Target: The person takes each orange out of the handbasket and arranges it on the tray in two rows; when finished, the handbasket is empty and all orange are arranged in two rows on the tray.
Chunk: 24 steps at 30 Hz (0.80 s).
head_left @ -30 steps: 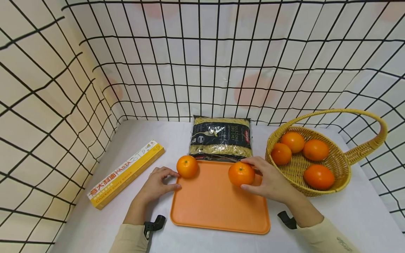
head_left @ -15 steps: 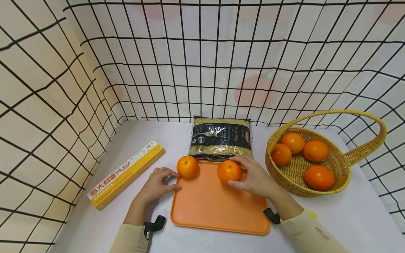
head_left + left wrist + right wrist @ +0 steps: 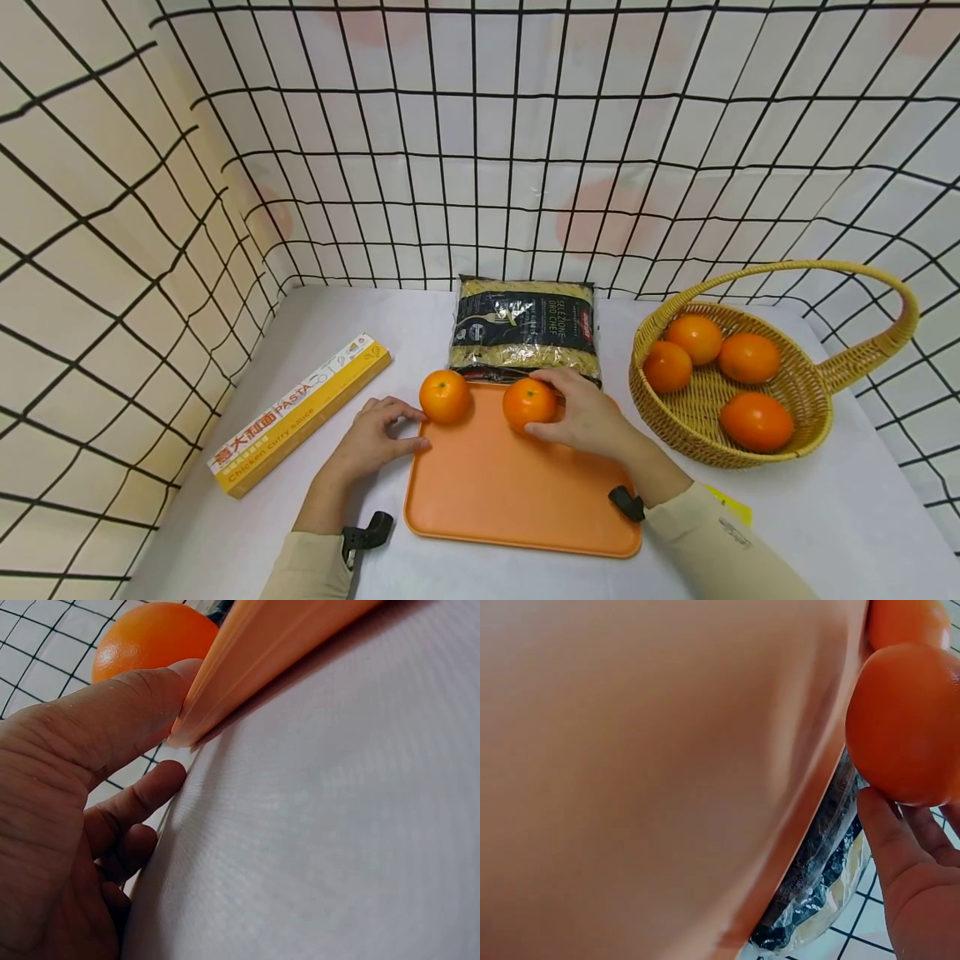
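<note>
Head view: the right hand [image 3: 583, 418] pinched an orange [image 3: 525, 405] over the tray [image 3: 510, 493]; the left hand [image 3: 371, 435], fingers relaxed, touched its rim.

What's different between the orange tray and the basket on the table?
The tray is smooth and shallow, while the basket is woven and deeper. The tray shows no handle; the basket has a tall arched handle. The basket holds four fruits, while the tray has one fruit at its far-left corner, with another in the right hand nearby. Both stand on the white surface and carry orange-coloured fruit.
</note>
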Each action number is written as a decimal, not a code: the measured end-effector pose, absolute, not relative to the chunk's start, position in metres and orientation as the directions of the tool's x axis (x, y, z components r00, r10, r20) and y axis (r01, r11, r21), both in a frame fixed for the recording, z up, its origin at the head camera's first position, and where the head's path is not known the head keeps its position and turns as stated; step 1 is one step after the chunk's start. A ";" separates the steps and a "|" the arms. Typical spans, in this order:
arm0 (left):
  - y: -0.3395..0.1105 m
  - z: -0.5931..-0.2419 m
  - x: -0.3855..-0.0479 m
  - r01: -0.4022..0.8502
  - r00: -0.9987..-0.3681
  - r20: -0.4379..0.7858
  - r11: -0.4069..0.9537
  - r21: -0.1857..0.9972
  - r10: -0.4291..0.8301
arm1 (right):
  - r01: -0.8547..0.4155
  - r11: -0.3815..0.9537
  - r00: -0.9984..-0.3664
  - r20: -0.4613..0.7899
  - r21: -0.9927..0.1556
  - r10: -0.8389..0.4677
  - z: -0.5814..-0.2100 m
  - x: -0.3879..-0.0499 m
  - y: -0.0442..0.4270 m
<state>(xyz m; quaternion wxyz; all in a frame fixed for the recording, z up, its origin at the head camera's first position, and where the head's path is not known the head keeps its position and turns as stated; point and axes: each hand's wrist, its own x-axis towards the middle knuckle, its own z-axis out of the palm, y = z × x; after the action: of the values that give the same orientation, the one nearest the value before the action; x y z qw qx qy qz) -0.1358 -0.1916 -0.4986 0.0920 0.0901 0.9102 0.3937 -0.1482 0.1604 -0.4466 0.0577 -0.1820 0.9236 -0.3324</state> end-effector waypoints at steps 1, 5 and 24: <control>-0.192 -0.499 -0.136 0.091 -0.967 -0.096 0.673 0.734 0.236 | -0.292 0.715 -0.928 0.006 -0.635 -0.373 -0.447 -0.149 0.159; -0.192 -0.500 -0.136 0.096 -0.967 -0.093 0.674 0.733 0.238 | -0.273 0.735 -0.932 -0.020 -0.621 -0.363 -0.449 -0.153 0.156; -0.192 -0.499 -0.135 0.111 -0.966 -0.080 0.670 0.734 0.247 | -0.261 0.742 -0.938 -0.020 -0.618 -0.347 -0.451 -0.157 0.149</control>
<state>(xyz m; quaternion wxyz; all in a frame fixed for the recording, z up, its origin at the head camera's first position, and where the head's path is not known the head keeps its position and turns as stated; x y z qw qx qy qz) -0.1353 -0.1921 -0.4989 0.0864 0.0982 0.9097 0.3941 -0.1574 0.1490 -0.4505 0.0670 -0.1631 0.9307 -0.3203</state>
